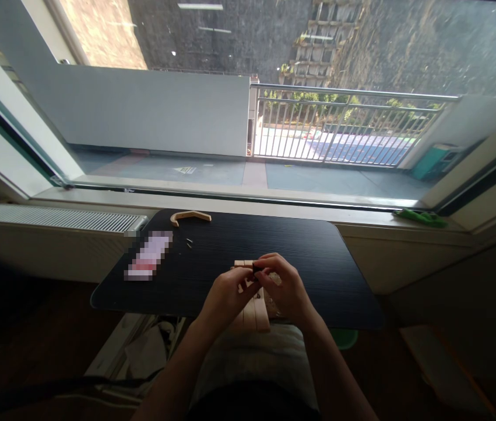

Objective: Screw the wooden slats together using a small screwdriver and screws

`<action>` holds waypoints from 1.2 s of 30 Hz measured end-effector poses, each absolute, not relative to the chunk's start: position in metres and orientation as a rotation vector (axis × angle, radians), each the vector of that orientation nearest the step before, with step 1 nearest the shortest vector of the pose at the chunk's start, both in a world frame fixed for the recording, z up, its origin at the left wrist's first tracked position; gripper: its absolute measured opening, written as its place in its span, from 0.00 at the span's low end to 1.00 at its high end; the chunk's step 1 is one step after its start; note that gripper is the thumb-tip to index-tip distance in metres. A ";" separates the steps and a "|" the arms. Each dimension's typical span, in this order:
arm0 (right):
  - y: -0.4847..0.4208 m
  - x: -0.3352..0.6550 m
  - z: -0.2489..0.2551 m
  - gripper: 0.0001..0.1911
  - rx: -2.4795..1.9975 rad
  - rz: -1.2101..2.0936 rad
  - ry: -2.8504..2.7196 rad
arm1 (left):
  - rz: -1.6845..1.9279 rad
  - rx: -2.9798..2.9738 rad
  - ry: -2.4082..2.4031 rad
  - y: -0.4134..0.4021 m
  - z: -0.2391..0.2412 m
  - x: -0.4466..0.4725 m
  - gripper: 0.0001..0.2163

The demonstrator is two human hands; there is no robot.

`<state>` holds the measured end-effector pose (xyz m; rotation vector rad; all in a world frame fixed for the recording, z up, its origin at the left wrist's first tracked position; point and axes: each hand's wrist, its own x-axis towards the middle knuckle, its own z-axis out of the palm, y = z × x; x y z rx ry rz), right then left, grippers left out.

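Note:
Above the near edge of the black table point(283, 240), my left hand point(231, 292) and my right hand point(286, 285) meet, fingertips pinched together. Between them is a small black piece point(255, 268), mostly covered by the fingers; its kind is too small to make out. Under the hands lies a pale wooden piece point(252, 318) made of several strips side by side, jutting over the table edge toward my lap. Beside it, partly behind my right hand, is a brownish patch point(273, 305) that I cannot identify.
A curved wooden piece point(190, 216) lies at the table's far left, with two small metal pins point(189, 242) nearer. A blurred-out rectangular item point(149, 257) rests at the left. Behind are the window sill and a radiator point(85, 217); a green cloth point(421, 218) lies on the sill.

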<state>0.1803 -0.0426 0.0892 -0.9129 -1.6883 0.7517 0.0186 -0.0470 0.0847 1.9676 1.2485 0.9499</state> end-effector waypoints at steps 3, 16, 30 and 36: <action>-0.042 0.181 0.089 0.08 -0.919 0.731 -1.699 | 0.961 1.979 1.262 -0.047 0.085 0.019 0.11; -0.044 0.178 0.092 0.11 -0.882 0.674 -1.741 | 0.964 1.956 1.248 -0.045 0.084 0.018 0.08; -0.048 0.183 0.094 0.16 -0.917 0.611 -1.812 | 0.953 1.963 1.246 -0.046 0.087 0.019 0.09; -0.052 0.185 0.100 0.17 -0.938 0.617 -1.848 | 0.954 1.988 1.251 -0.047 0.087 0.019 0.09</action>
